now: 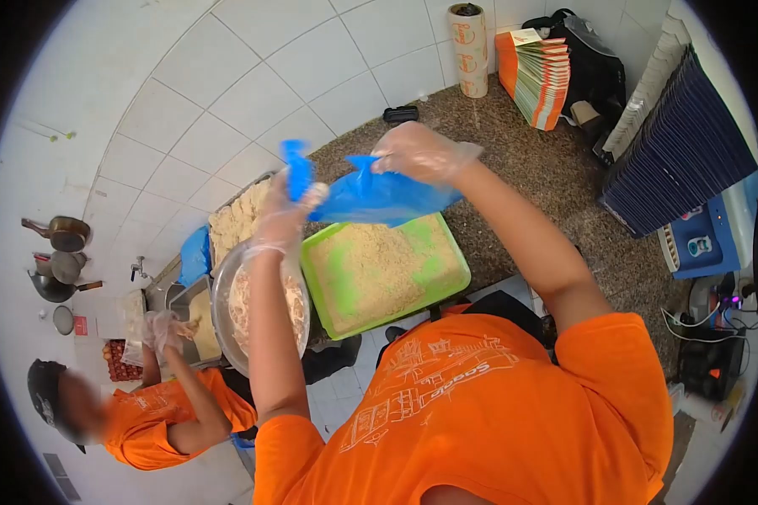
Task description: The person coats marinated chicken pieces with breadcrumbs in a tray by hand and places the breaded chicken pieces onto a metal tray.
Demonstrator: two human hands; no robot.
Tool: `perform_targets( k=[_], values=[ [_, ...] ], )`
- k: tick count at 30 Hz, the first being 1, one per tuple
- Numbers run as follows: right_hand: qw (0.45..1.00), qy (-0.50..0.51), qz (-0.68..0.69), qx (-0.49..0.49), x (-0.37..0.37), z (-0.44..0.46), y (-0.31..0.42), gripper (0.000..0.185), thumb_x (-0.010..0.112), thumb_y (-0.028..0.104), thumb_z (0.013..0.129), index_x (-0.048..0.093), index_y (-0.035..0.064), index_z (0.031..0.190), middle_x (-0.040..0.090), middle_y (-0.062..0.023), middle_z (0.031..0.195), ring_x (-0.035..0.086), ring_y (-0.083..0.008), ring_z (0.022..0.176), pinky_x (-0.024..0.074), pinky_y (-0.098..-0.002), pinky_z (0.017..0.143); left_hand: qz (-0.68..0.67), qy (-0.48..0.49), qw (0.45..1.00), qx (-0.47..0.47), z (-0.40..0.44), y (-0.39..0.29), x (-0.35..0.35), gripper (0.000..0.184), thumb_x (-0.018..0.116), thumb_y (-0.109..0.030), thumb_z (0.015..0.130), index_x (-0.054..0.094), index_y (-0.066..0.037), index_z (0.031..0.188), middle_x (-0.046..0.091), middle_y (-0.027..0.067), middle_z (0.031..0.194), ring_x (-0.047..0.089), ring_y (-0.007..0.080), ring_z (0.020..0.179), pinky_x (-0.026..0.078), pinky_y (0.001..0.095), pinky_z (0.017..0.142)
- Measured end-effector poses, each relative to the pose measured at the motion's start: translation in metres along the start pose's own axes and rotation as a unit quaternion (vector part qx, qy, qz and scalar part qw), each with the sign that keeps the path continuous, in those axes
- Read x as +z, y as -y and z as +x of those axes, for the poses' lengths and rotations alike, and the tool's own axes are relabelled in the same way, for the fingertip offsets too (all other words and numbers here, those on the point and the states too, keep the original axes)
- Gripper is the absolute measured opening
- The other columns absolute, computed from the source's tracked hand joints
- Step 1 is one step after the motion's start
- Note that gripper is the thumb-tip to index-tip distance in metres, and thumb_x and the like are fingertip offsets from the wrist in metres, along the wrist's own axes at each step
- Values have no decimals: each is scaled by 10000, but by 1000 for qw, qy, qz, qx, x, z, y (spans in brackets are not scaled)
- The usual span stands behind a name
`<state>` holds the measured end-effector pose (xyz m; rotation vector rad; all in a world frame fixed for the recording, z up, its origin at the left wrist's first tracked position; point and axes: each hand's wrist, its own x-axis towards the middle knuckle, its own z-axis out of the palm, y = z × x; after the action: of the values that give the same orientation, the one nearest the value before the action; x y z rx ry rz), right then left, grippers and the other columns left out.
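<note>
A blue plastic bag [370,199] is stretched above the far edge of a green tray [329,321]. My left hand [284,210], in a clear plastic glove, grips the bag's left end, with a blue tuft sticking up beyond the fingers; motion blurs it a little. Also gloved, my right hand [421,156] pinches the bag's gathered upper edge. Tan crumbs [375,269] cover much of the tray's base. Beneath my left forearm stands a metal bowl [219,307] holding flour-coated pieces, partly hidden by that arm.
Breaded pieces [237,220] fill a container behind the bowl. At left, a co-worker's gloved hands [164,328] are over another metal container [200,307]. A wrap roll [470,50], orange-and-green packets [535,80] and a stack of dark blue trays [682,147] stand along the counter [522,160].
</note>
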<state>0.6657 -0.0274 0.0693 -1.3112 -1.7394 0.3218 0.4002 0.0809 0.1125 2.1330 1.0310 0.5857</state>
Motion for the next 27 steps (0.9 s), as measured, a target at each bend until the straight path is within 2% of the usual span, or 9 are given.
perform_targets(
  k=[2, 5, 6, 7, 9, 10, 17, 20, 27],
  values=[
    [991, 130, -3, 29, 13, 12, 9, 337, 676, 309, 873, 717, -20, 932, 671, -229, 823, 662, -390, 762, 498, -464, 722, 8, 65, 997, 38, -7, -7, 26, 463, 810, -336, 874, 688, -26, 1195, 688, 61, 1087, 622, 169, 996, 497, 316, 914],
    [985, 128, -116, 23, 31, 8, 3, 359, 680, 332, 871, 723, -18, 938, 662, -229, 779, 683, -372, 796, 508, -456, 747, -91, 119, 989, -1, 7, 19, 57, 384, 793, -304, 890, 710, -44, 1160, 700, 67, 1006, 634, 148, 920, 511, 310, 846],
    [988, 130, -85, 25, 25, 0, 20, 329, 727, 300, 842, 728, 0, 976, 681, -238, 889, 680, -376, 901, 504, -462, 813, 72, 123, 989, -39, 10, 12, 53, 278, 757, -232, 914, 727, -57, 1128, 695, 63, 881, 623, 124, 802, 516, 321, 744],
    [987, 135, -83, 22, 27, -15, 21, 329, 727, 300, 842, 728, 0, 976, 681, -238, 889, 680, -376, 901, 504, -462, 813, 70, 120, 989, -44, 6, 14, 54, 278, 757, -232, 914, 727, -57, 1128, 695, 63, 881, 623, 124, 802, 516, 321, 744],
    [980, 163, -73, 84, 33, -50, 7, 349, 771, 256, 797, 720, 14, 1043, 694, -220, 944, 665, -402, 958, 513, -460, 893, 15, 61, 996, 68, 2, 15, 61, 201, 724, -182, 924, 731, -63, 1086, 674, 48, 791, 595, 116, 721, 498, 336, 669],
    [978, 149, -90, 113, 51, -71, -10, 356, 784, 239, 793, 717, 12, 1059, 697, -215, 946, 662, -396, 988, 509, -458, 911, 26, 70, 996, 39, -10, -15, 50, 214, 741, -206, 890, 705, -3, 947, 676, 159, 800, 622, 219, 691, 504, 386, 684],
    [974, 56, 16, 217, 93, -114, -30, 236, 747, 190, 856, 729, 14, 1011, 696, -177, 965, 641, -365, 967, 498, -448, 852, -93, 35, 994, -51, -34, 2, 9, 200, 747, -181, 912, 718, -8, 1010, 696, 52, 825, 612, 122, 757, 502, 331, 697],
    [993, -20, -62, 102, 73, -98, -1, 168, 713, 176, 883, 733, 29, 962, 691, -153, 931, 627, -340, 900, 489, -438, 811, -142, 31, 985, -88, -48, 22, -21, 297, 758, -165, 919, 678, -8, 1158, 714, 40, 1004, 652, 119, 935, 530, 287, 849],
    [981, 9, -191, 38, 35, -34, 88, 147, 693, 195, 901, 724, 51, 907, 668, -134, 858, 621, -334, 888, 493, -438, 789, -107, 18, 979, -170, -83, 96, -58, 405, 756, -110, 913, 589, -4, 1266, 683, 54, 1091, 624, 138, 991, 504, 300, 904]
  ],
)
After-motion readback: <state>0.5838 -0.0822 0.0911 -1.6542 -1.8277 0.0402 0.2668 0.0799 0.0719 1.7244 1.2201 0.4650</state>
